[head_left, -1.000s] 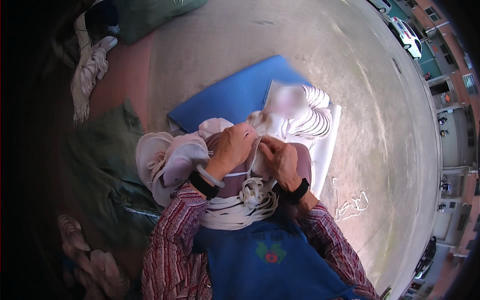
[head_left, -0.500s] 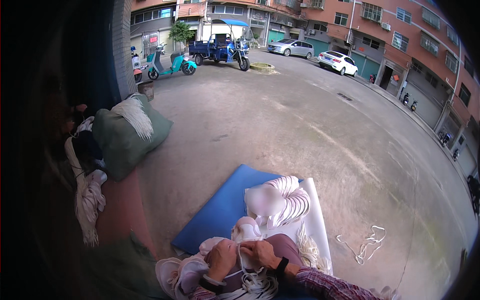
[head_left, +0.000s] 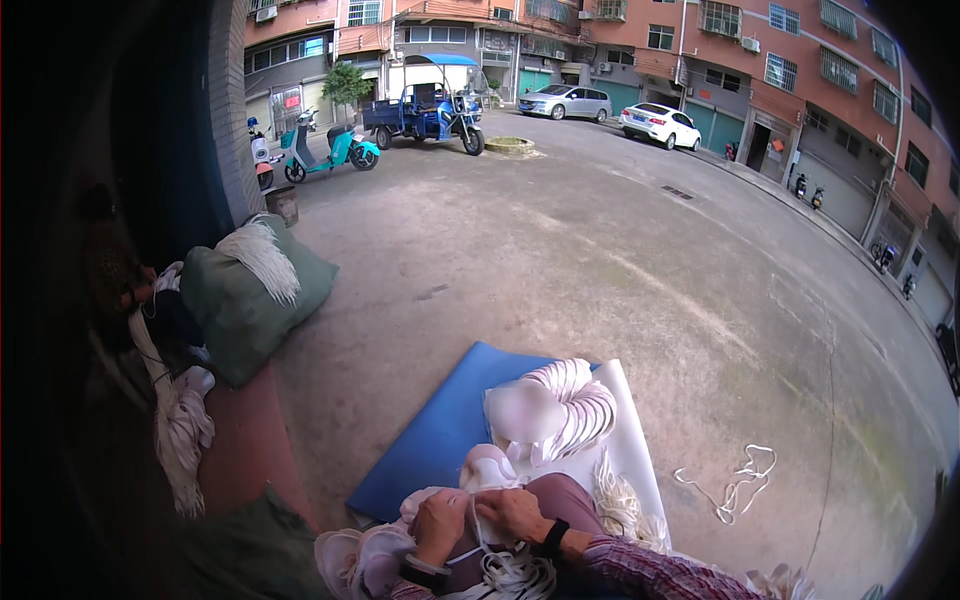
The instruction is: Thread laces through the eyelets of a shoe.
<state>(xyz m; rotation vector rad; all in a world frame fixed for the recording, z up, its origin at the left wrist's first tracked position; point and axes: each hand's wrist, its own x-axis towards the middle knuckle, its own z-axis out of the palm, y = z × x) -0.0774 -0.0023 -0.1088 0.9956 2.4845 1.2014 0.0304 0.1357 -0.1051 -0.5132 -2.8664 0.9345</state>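
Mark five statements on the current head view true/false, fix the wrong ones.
1. The left hand and right hand are close together. True.
2. The loose white cord lies on the blue mat. False: the cord lies on the pavement, right of the mat.
3. White strands drape over the green sack. True.
4. The teal scooter stands right of the blue three-wheeler. False: the scooter is on its left.
5. The right wrist wears a black band. True.

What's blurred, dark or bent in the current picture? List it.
Head view: soft round blur over part of the white stack; head view: far left side nearly black; head view: buildings at right lean and curve, while the right hand shows fairly clearly.
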